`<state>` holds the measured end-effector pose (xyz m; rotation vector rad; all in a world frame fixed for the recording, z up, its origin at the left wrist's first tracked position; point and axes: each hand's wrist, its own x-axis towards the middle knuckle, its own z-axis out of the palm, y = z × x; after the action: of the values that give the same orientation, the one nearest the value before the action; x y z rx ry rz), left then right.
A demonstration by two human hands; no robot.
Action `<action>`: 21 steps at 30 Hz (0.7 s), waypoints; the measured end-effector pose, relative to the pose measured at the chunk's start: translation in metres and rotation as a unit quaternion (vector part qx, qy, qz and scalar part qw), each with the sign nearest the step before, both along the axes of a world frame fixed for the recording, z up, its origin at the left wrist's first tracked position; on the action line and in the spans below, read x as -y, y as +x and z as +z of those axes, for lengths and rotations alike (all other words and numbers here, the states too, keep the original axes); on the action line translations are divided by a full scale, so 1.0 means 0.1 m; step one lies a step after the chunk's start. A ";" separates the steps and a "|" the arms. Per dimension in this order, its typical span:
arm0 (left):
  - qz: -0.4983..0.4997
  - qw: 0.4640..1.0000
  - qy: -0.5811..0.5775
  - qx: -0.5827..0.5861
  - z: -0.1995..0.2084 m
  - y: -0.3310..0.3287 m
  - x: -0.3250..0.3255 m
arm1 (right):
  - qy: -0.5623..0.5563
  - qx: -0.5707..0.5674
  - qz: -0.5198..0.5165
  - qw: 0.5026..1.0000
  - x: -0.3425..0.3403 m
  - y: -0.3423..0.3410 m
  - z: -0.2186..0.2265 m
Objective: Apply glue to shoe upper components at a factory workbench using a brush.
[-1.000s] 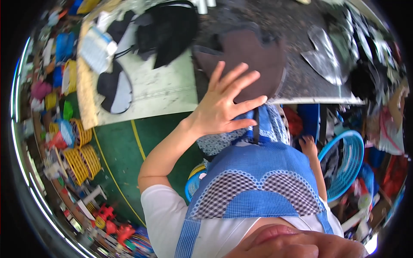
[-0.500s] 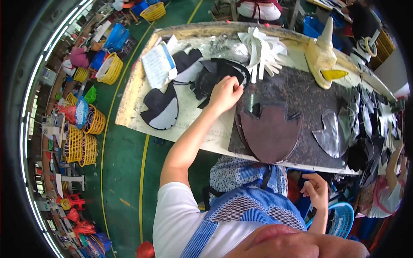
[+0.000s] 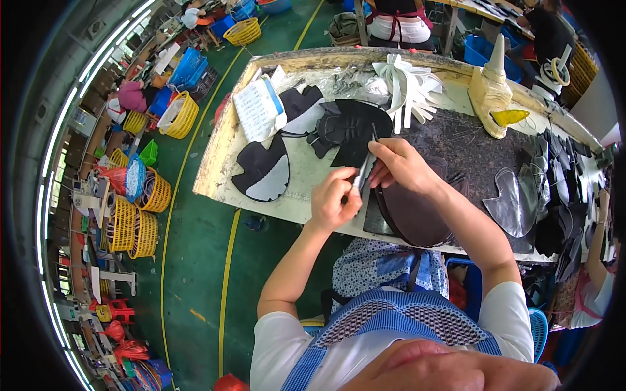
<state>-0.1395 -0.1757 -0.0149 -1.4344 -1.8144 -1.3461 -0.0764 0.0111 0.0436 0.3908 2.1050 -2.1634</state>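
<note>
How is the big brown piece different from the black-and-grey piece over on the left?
The brown piece is one dark colour where it shows; the black-and-grey piece has two.
The brown piece looks bigger here than the black-and-grey piece.
The brown piece is partly hidden by the right arm; the black-and-grey piece is uncovered.
Both have a rounded edge.

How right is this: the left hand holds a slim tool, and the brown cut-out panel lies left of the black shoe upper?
One thing is off: the brown cut-out panel lies right of the black shoe upper, not left, as the head view shows. The left hand does hold the slim tool.
</note>
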 end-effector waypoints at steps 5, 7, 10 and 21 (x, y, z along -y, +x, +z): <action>0.146 0.944 0.202 0.215 -0.04 -0.32 0.14 | 0.015 -0.119 -0.152 0.981 -0.04 0.43 0.19; 0.186 0.924 0.151 0.297 0.04 -0.62 0.40 | 0.023 -0.156 -0.235 0.959 -0.11 0.89 0.49; 0.263 0.947 -0.050 0.177 -0.26 -0.98 0.70 | -0.062 -0.146 -0.268 0.950 -0.25 1.47 0.36; -0.207 0.967 -0.130 -0.069 -0.15 0.49 -0.67 | -0.156 0.145 -0.163 0.963 0.15 2.04 -0.66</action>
<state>-0.0901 -0.1090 -0.0295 -2.0848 -1.7076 -1.1810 0.1277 -0.0038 -0.0228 1.0082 1.6018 -2.3752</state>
